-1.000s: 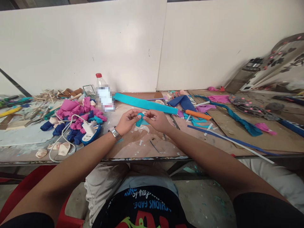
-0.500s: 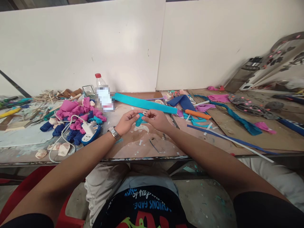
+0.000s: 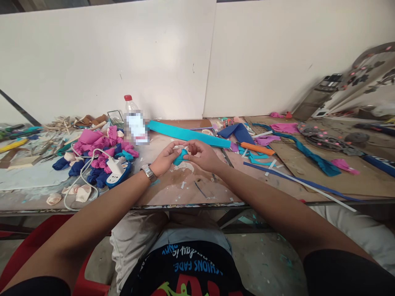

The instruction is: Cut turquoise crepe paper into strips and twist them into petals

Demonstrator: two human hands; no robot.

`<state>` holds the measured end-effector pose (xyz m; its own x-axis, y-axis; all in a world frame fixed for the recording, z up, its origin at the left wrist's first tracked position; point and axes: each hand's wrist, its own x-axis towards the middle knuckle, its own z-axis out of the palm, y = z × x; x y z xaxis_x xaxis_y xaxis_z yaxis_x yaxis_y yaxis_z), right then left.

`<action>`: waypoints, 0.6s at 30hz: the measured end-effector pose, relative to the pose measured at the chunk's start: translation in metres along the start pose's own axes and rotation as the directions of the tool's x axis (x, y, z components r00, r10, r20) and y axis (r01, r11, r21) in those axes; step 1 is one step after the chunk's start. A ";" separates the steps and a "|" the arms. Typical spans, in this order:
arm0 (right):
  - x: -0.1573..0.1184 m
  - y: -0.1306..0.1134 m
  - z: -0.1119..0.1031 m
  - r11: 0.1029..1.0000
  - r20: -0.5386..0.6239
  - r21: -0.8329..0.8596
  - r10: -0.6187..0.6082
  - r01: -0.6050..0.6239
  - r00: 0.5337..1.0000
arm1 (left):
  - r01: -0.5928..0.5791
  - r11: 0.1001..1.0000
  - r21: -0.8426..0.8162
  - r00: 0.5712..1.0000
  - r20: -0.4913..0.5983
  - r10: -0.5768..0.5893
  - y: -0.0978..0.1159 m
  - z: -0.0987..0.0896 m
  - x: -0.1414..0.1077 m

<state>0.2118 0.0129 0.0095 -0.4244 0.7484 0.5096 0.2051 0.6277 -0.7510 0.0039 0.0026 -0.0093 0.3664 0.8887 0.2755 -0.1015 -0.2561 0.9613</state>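
Observation:
A small crumpled piece of turquoise crepe paper (image 3: 180,157) is pinched between my two hands above the middle of the table. My left hand (image 3: 167,158), with a metal watch on its wrist, grips it from the left, thumb on top. From the other side my right hand (image 3: 202,155) holds it with thumb and curled fingers. Fingers hide part of the paper. Just behind my hands lies a long turquoise paper strip (image 3: 191,135), slanting across the table.
On the left sit a heap of pink and blue paper rosettes (image 3: 92,142), a white plug on a power strip (image 3: 119,176) and a red-capped bottle (image 3: 131,107). To the right lie an orange roll (image 3: 257,148), blue strips (image 3: 236,133) and cardboard (image 3: 308,172).
My fingers have drawn closer together over the turquoise piece, which now looks rounder and more bunched up. The things on the table have not moved.

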 end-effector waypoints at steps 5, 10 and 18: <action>0.001 0.001 -0.002 0.995 0.102 -0.051 -0.078 0.083 0.992 | -0.037 0.999 0.001 0.998 0.056 0.037 0.005 0.002 0.000; 0.001 0.000 -0.003 0.988 0.120 -0.097 -0.109 0.121 0.987 | -0.009 0.998 -0.054 0.993 0.118 0.015 0.007 0.005 0.000; 0.001 0.002 -0.005 0.995 -0.045 -0.102 -0.020 0.015 0.999 | -0.145 0.988 0.048 0.982 -0.113 0.150 0.000 -0.005 0.003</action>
<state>0.2160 0.0158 0.0103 -0.3886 0.7446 0.5427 0.2879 0.6576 -0.6962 0.0004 0.0072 -0.0081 0.2400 0.8777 0.4148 -0.1088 -0.4002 0.9099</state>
